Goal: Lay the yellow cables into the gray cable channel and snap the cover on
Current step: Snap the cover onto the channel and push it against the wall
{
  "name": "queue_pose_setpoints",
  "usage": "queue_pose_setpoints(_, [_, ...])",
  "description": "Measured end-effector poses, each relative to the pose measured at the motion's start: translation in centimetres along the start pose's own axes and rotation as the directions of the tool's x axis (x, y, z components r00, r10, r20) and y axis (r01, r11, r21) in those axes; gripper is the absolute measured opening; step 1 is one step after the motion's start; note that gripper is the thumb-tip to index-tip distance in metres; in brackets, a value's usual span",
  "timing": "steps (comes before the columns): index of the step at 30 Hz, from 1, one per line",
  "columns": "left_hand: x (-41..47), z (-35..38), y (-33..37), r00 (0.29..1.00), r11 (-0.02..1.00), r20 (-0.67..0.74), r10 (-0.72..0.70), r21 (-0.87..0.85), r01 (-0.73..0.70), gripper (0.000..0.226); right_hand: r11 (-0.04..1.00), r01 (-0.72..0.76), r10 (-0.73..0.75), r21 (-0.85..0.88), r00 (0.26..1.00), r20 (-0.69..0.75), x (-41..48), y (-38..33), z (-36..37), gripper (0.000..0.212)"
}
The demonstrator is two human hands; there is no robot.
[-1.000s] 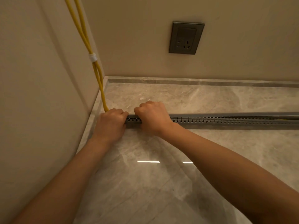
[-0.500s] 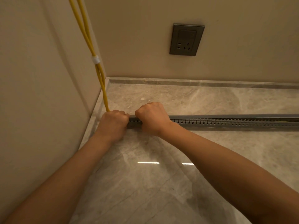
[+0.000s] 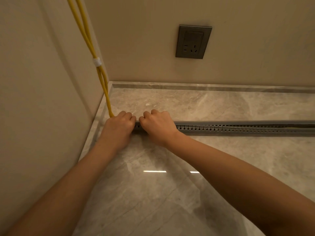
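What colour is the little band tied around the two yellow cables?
White; the band shows clearly in the head view, on the cables by the wall.

Single head-worn view, looking forward and down, close over floor [image 3: 153, 193], toward corner

The gray cable channel [image 3: 238, 127] lies across the marble floor [image 3: 153, 193] from near the left wall [image 3: 37, 99] out past the right edge of view — a low barrier between the broad open floor in front and the narrower bare strip behind, which ends at the back wall [image 3: 170, 57]. At the channel's left end the left hand [image 3: 117, 126] and right hand [image 3: 157, 125] sit knuckle to knuckle, closing that gap. The yellow cables [image 3: 100, 77] hang down the left corner, touching the left hand — access there is tight.
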State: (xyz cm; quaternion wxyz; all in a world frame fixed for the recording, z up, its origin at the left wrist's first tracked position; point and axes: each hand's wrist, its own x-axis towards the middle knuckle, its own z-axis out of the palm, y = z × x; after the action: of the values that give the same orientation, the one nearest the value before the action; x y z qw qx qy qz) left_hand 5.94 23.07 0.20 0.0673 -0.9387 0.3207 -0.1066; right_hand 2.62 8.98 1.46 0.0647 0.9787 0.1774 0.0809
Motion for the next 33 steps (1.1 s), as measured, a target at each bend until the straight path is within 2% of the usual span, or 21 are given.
queue_pose_setpoints(6, [0.0, 0.5, 0.2, 0.998, 1.0, 0.049, -0.025, 0.009, 0.024, 0.015, 1.0, 0.001, -0.002, 0.022, 1.0, 0.022, 0.4, 0.2, -0.1, 0.013])
queue_pose_setpoints(10, [-0.2, 0.3, 0.0, 0.999, 1.0, 0.041, -0.026, 0.004, 0.026, 0.018, 0.998, 0.057, -0.057, -0.012, 0.998, -0.003, -0.2, 0.9, 0.2, 0.015])
queue_pose_setpoints(14, [-0.2, 0.4, -0.2, 0.999, 0.999, 0.043, -0.027, -0.022, 0.028, 0.025, 0.996, 0.083, -0.082, -0.026, 0.997, 0.015, -2.3, 2.9, 1.0, 0.034])
queue_pose_setpoints(16, [-0.3, 0.4, -0.4, 0.998, 0.998, 0.043, -0.038, -0.058, 0.04, 0.025, 0.999, 0.036, -0.036, 0.012, 0.999, 0.032, -3.7, 4.5, 1.0, 0.042])
queue_pose_setpoints(20, [-0.2, 0.4, -0.5, 0.998, 0.995, 0.028, -0.052, -0.087, 0.054, 0.025, 0.99, -0.105, 0.094, 0.091, 0.988, 0.124, -6.5, 8.9, 0.6, 0.045])
queue_pose_setpoints(27, [0.2, 0.4, -0.4, 0.996, 0.994, 0.038, -0.078, -0.075, 0.081, 0.024, 0.976, -0.209, 0.178, 0.064, 0.931, 0.317, -9.6, 14.7, -0.5, 0.04])
queue_pose_setpoints(33, [1.6, -0.1, 0.8, 0.986, 0.99, 0.133, -0.102, 0.106, 0.088, 0.016, 0.988, -0.139, 0.11, 0.061, 0.933, 0.342, -9.8, 15.5, -0.3, 0.024])
